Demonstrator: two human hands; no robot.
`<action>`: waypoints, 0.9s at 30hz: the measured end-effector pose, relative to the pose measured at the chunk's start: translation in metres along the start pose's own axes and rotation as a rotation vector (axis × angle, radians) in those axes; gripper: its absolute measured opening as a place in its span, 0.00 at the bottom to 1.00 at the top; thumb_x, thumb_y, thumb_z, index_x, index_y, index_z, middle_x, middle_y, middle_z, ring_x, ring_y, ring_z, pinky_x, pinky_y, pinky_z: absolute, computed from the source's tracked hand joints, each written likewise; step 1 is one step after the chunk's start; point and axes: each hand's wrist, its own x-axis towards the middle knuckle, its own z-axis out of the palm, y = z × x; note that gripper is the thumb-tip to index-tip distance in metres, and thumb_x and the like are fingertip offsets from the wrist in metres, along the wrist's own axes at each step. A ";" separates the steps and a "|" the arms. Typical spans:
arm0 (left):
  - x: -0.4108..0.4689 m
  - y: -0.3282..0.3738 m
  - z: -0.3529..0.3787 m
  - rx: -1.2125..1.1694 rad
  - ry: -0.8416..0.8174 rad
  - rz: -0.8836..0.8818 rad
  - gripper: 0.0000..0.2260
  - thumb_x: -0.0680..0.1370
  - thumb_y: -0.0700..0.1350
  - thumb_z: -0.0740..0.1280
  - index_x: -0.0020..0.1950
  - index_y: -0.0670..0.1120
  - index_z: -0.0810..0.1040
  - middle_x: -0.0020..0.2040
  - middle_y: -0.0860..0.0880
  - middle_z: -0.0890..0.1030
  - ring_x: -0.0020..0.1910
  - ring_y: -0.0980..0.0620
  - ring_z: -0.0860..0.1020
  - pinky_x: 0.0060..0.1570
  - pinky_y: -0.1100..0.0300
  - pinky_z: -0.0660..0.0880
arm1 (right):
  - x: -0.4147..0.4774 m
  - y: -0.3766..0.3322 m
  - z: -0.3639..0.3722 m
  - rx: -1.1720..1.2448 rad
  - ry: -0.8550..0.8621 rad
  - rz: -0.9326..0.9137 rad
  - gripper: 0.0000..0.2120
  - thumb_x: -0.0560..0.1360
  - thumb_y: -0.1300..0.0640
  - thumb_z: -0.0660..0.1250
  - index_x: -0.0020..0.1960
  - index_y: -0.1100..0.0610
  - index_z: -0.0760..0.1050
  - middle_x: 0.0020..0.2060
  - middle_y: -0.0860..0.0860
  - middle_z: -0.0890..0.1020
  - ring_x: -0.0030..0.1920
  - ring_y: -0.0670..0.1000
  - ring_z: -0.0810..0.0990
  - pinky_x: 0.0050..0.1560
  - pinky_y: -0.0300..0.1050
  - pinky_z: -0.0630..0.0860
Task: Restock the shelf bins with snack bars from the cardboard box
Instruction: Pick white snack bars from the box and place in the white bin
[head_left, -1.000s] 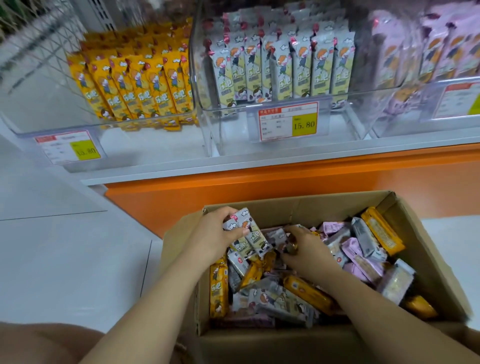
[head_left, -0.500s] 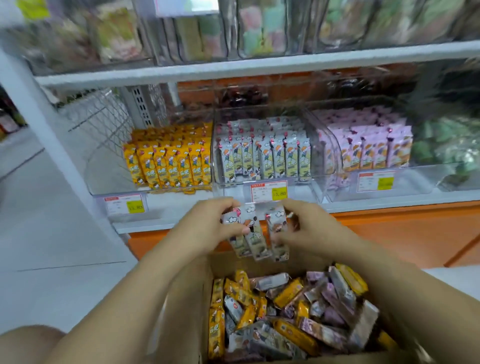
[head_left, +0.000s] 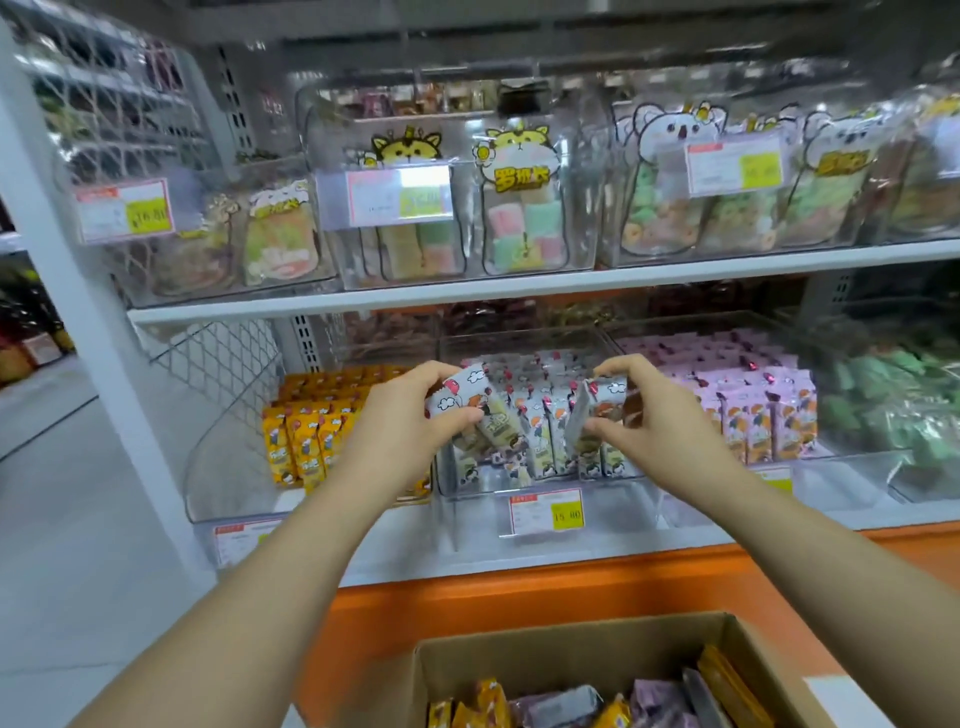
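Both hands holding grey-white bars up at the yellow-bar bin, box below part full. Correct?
Wrong bin. In the head view the left hand and right hand hold the grey-white bars in front of the middle bin, which is stocked with matching bars. The yellow-bar bin is one to its left. The cardboard box below is part full.

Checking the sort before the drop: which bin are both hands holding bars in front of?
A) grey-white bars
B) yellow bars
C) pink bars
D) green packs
A: the left hand and right hand hold grey-white bars before the middle bin, which holds matching wrappers.
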 end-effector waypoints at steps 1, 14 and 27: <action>0.004 -0.002 0.004 0.008 -0.009 -0.004 0.13 0.73 0.48 0.73 0.56 0.51 0.78 0.42 0.62 0.77 0.40 0.64 0.75 0.39 0.70 0.70 | 0.006 0.008 0.005 -0.034 -0.016 0.023 0.17 0.73 0.55 0.71 0.58 0.47 0.68 0.35 0.47 0.75 0.34 0.45 0.74 0.32 0.35 0.69; 0.054 -0.040 0.045 0.182 -0.128 0.005 0.21 0.74 0.53 0.71 0.66 0.51 0.74 0.62 0.52 0.79 0.60 0.52 0.76 0.58 0.58 0.72 | 0.069 0.062 0.031 -1.143 -0.268 -0.095 0.21 0.73 0.44 0.65 0.64 0.51 0.71 0.60 0.51 0.72 0.63 0.55 0.65 0.60 0.51 0.60; 0.054 -0.051 0.046 0.121 -0.062 0.025 0.18 0.73 0.55 0.70 0.61 0.54 0.76 0.58 0.55 0.80 0.58 0.52 0.71 0.72 0.49 0.57 | 0.064 0.053 0.055 -0.584 -0.161 -0.233 0.14 0.67 0.50 0.75 0.51 0.51 0.80 0.45 0.48 0.81 0.49 0.53 0.78 0.49 0.49 0.73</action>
